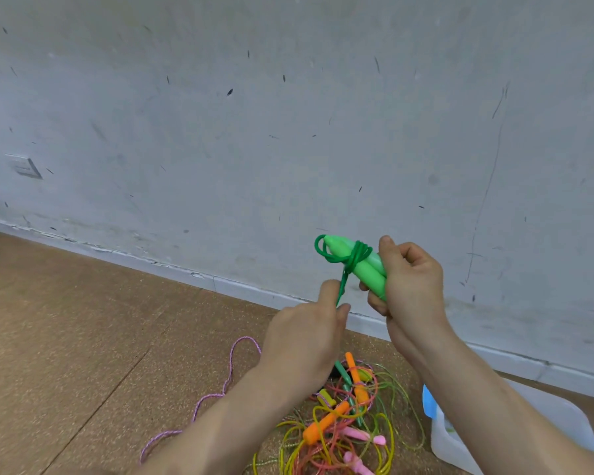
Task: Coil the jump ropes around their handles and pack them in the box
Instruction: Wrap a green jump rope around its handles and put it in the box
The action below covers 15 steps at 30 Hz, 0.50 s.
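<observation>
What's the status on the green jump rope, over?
Right hand grips green handles. Left hand pinches green cord, few wraps on. Nothing blocking the hands.

in the middle right of the frame the right hand [408, 279] grips two light green plastic handles [369, 272], held side by side with their tips toward the upper left. a dark green rubber cord [355, 255] is wound around the handles near the tips. just below, the left hand [309, 334] pinches a strand of this cord. at the bottom centre, on the brown cork-like floor [83, 320], lies a tangled pile of thin coloured ropes [350, 413] with orange and pink handles. a pink-purple braided rope [227, 382] runs out to its left. at the lower right stands a white plastic box [448, 443], partly hidden by the right forearm. a grey marked wall [288, 114] fills the upper part.
</observation>
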Available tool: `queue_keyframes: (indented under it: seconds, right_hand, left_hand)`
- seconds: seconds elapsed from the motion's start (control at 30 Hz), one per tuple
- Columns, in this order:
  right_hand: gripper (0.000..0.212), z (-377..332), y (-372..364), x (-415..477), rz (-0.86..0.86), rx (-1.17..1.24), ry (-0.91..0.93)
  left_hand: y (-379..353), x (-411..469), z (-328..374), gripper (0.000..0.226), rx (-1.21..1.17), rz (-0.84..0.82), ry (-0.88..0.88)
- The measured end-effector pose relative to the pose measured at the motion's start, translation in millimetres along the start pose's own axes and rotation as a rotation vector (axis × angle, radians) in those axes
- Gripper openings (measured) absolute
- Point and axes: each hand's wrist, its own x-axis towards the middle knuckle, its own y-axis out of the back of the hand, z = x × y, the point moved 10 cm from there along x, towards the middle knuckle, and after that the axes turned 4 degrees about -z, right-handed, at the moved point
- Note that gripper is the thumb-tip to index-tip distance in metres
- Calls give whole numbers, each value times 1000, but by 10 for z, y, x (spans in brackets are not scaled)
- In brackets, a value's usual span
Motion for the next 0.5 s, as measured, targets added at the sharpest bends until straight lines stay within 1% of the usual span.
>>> queue_keyframes:
  seconds: [0.03,0.1,0.13,0.17,0.2,0.23,0.27,0.3,0.33,0.37,0.4,0.43,0.5]
  right_hand:
    - [33,42,3,3,10,22,-23]
    - [32,100,25,14,47,25,-39]
    - [33,73,38,22,67,-34,10]
    - [34,-10,43,26,80,-163,114]
    - [35,-119,12,12,80,-350,258]
    - [34,-210,-67,-25,58,-541,395]
    - [32,-248,-170,-70,17,-695,500]
    - [30,-248,-265,-117,-33,-809,571]
    - [29,-231,-328,-146,-76,-896,616]
    - [29,-218,-368,-153,-106,-969,633]
    - [29,-189,-387,-127,-130,-1044,626]
    - [29,-167,-393,-90,-158,-1111,596]
    - [30,-78,-350,33,-232,-1206,452]
  left_hand:
    - [-21,15,-19,23,-60,-30,17]
    - [-149,57,-76,20,-358,-153,87]
    - [-224,64,-104,23,-547,-215,146]
    - [-268,57,-109,26,-693,-268,199]
    - [-291,52,-103,28,-749,-304,221]
    - [-293,48,-97,28,-692,-324,212]
    - [-256,51,-84,26,-563,-324,183]
    - [-208,42,-72,23,-372,-304,133]
    - [-139,27,-42,19,-164,-247,73]
    - [-49,7,2,16,39,-153,10]
    - [14,-19,73,19,220,-81,-53]
    - [41,-47,138,31,328,-56,-107]
    - [115,-55,203,52,389,22,-194]
